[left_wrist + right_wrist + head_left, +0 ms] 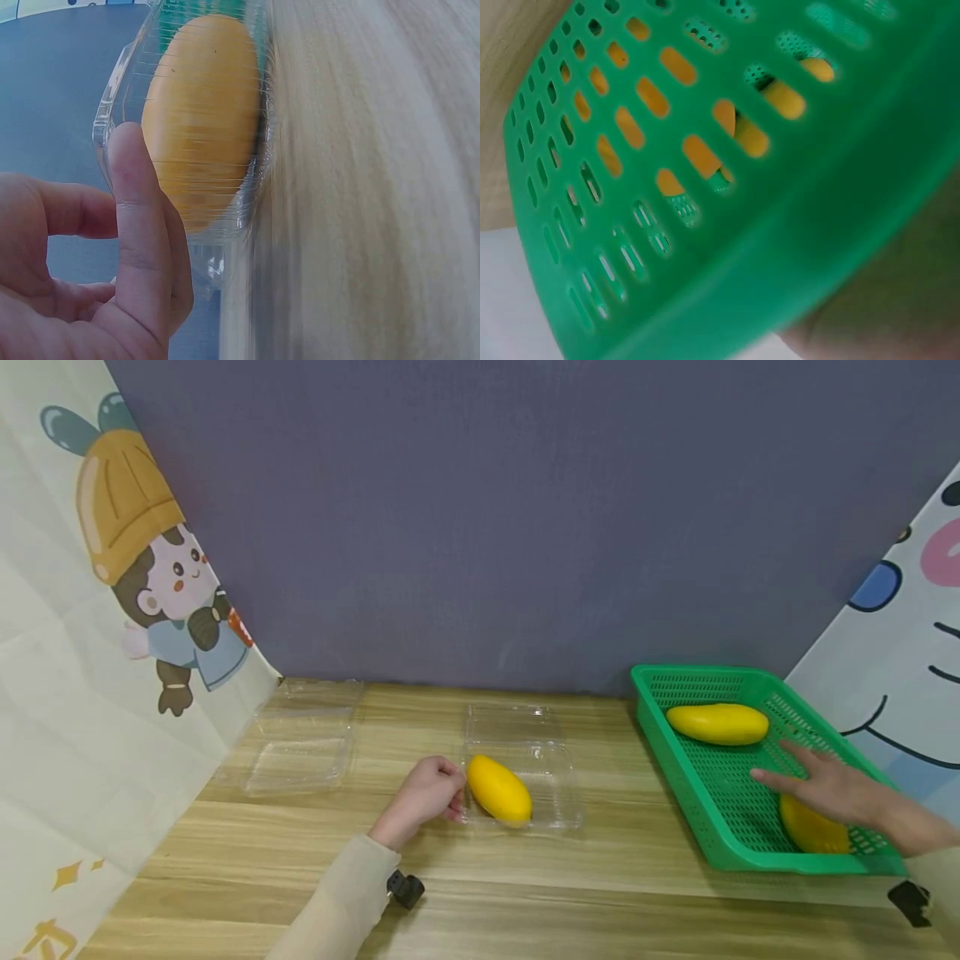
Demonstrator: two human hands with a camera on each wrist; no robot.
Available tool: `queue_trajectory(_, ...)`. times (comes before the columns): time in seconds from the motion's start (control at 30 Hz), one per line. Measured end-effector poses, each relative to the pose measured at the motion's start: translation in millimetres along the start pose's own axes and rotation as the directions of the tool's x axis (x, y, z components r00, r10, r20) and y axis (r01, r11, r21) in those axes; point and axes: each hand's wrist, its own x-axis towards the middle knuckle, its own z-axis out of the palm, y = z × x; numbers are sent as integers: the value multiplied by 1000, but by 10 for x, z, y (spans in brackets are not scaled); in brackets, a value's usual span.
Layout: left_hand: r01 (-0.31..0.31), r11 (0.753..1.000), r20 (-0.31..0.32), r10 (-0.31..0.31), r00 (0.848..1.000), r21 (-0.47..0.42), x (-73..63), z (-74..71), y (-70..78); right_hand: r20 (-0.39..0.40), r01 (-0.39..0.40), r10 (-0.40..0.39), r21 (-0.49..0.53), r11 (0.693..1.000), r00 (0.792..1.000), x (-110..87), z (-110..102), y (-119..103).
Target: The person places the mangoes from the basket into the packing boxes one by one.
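Note:
My left hand (429, 792) pinches the left edge of a clear plastic clamshell box (553, 783), whose lid lies folded back. One yellow mango (498, 787) lies slanted in that box; through the ribbed wall it also shows in the left wrist view. Over the green basket (678, 793), my right hand (840, 789) has its fingers spread and holds nothing. Just under the right hand sits a second mango (810, 831), partly covered by it. A third mango (717, 724) lies toward the basket's back. In the right wrist view the basket wall hides most of the right hand.
Another clear clamshell box (296, 767) stands lid-open on the wooden table (525, 893) at the left. A dark panel (480, 527) rises behind the table. Printed sheets (60, 693) flank it on both sides.

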Motion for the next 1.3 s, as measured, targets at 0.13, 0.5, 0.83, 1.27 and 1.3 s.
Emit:
queue_trajectory(0.13,1,1000,-5,-1,1000,-1,2,-11,1,48,7,-8,17,1000,999,36,23,-23)
queue_trajectory(0.5,6,1000,4,-6,1000,-12,-4,-5,-18,240,-98,79,68,993,968,89,12,19)
queue_trajectory(0.83,6,1000,3,-6,1000,1,11,-14,-17,197,30,-28,-6,1000,980,43,159,116)
queue_trajectory(1.27,5,1000,11,-5,1000,0,2,-16,-9,216,70,-83,66,995,973,44,252,146)
queue_trajectory(1.3,4,1000,9,-4,1000,-1,-2,-17,-9,219,69,-84,76,995,972,48,254,149)
